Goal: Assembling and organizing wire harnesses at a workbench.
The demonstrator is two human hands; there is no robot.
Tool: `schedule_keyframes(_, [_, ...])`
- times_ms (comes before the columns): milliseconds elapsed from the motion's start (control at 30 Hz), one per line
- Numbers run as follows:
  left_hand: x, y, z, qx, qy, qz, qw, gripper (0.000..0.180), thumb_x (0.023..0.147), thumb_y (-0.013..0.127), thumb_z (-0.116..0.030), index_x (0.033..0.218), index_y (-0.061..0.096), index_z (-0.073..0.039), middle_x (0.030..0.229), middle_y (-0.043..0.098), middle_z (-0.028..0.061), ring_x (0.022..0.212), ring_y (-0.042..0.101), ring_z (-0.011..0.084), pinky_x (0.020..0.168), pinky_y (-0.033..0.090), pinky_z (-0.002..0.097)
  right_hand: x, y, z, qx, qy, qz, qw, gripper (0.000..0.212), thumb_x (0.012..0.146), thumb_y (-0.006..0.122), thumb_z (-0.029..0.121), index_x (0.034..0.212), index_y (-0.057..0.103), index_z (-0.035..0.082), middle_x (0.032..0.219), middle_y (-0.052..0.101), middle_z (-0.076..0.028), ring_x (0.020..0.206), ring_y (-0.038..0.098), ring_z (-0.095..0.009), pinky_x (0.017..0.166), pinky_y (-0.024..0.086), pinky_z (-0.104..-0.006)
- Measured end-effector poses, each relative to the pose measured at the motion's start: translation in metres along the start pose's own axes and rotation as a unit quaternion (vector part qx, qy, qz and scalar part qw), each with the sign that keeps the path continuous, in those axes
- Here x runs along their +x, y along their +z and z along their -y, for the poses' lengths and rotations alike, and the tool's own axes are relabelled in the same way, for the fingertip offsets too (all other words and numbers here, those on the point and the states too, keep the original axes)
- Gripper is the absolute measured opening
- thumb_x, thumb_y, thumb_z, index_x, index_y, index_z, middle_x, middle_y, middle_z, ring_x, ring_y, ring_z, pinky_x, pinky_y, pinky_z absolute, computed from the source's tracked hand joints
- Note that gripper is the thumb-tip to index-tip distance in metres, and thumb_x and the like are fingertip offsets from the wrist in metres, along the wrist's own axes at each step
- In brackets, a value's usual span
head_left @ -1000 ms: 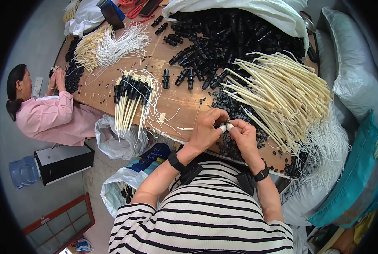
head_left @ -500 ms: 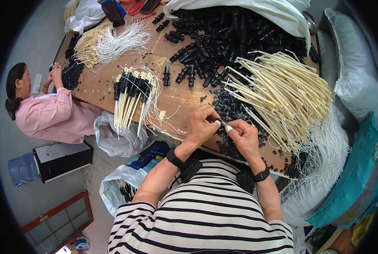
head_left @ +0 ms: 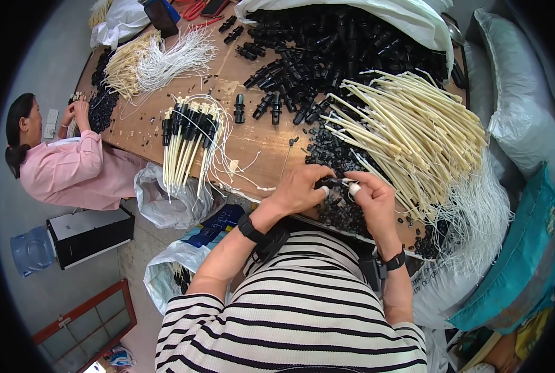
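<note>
My left hand (head_left: 299, 191) is closed around a small black ribbed fitting (head_left: 331, 182), which lies sideways over the near edge of the table. Facing it, my right hand (head_left: 375, 198) pinches at the fitting's right end, where a small pale tip shows; my fingers hide most of it. White wrapping covers both thumb tips. Beneath and beyond the hands spreads a pile of tiny black pieces (head_left: 327, 149). A large bundle of cream tubes with white strings (head_left: 414, 137) rests to the right of it.
Black fittings (head_left: 345, 46) spill from a white sack at the back. Tubes with black fittings attached (head_left: 190, 127) lie at the left edge, near one standing fitting (head_left: 239, 109). A co-worker in pink (head_left: 72, 161) works at far left. Filled sacks (head_left: 526, 93) line the right.
My hands have moved slightly apart, and the black fitting now shows between them. My right hand has shifted a little to the right.
</note>
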State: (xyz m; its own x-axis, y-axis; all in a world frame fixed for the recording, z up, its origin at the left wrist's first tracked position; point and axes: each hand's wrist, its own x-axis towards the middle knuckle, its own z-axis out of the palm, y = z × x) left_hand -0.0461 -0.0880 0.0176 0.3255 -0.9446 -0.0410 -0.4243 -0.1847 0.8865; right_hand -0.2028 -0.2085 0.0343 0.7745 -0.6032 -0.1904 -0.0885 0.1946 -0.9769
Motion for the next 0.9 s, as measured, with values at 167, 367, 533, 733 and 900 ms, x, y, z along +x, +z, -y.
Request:
schedule_keyframes(167, [0.001,-0.007,-0.004,0.044,-0.057,-0.001,0.997,0.029,0.072,0.061,-0.013,0.098,0.068,-0.001,0.080,0.065,0.0175,0.072,0.063,0.0293,0.064,0.048,0.0368,-0.004,0.004,0.013,-0.537,-0.248,0.072,0.803,0.035,0.074,0.065,0.002,0.106,0.071,0.013,0.070,0.067,-0.009,0.053,0.061,-0.023,0.049,0.047,-0.0294])
schedule_keyframes(367, [-0.008,0.001,-0.013,0.210,0.067,-0.059,0.974,0.029,0.068,0.064,-0.013,0.096,0.066,-0.005,0.080,0.064,0.0120,0.074,0.063,0.0303,0.061,0.050,0.0407,0.002,0.013,-0.010,-0.259,-0.028,-0.012,0.965,0.013,0.078,0.072,0.009,0.089,0.068,0.005,0.057,0.055,-0.005,0.048,0.050,-0.011,0.049,0.041,-0.0275])
schedule_keyframes(533, [-0.015,-0.012,-0.004,0.260,0.081,-0.048,0.961,0.028,0.067,0.066,-0.009,0.094,0.066,-0.007,0.080,0.064,0.0109,0.074,0.063,0.0292,0.060,0.052,0.0395,0.005,0.034,-0.003,-0.261,-0.022,-0.003,0.965,0.016,0.078,0.070,0.002,0.093,0.065,0.001,0.064,0.058,-0.007,0.055,0.055,-0.014,0.054,0.045,-0.0280])
schedule_keyframes(733, [-0.033,-0.092,0.044,0.369,0.021,-0.353,0.860,0.015,0.068,0.069,-0.009,0.083,0.066,-0.010,0.080,0.063,0.0039,0.083,0.058,0.0252,0.077,0.040,0.0415,0.011,0.022,0.017,-0.355,-0.257,-0.073,0.896,0.013,0.079,0.068,0.001,0.092,0.067,0.002,0.090,0.066,-0.013,0.079,0.065,-0.029,0.069,0.052,-0.0352])
schedule_keyframes(900, [-0.029,-0.108,0.052,0.482,-0.085,-0.409,0.770,0.041,0.069,0.067,-0.013,0.110,0.064,-0.007,0.123,0.057,0.0097,0.119,0.048,0.0286,0.104,0.030,0.0447,0.008,0.030,0.003,-0.471,-0.303,0.107,0.821,0.023,0.073,0.075,0.013,0.094,0.068,0.004,0.096,0.067,-0.010,0.077,0.064,-0.029,0.068,0.050,-0.0362])
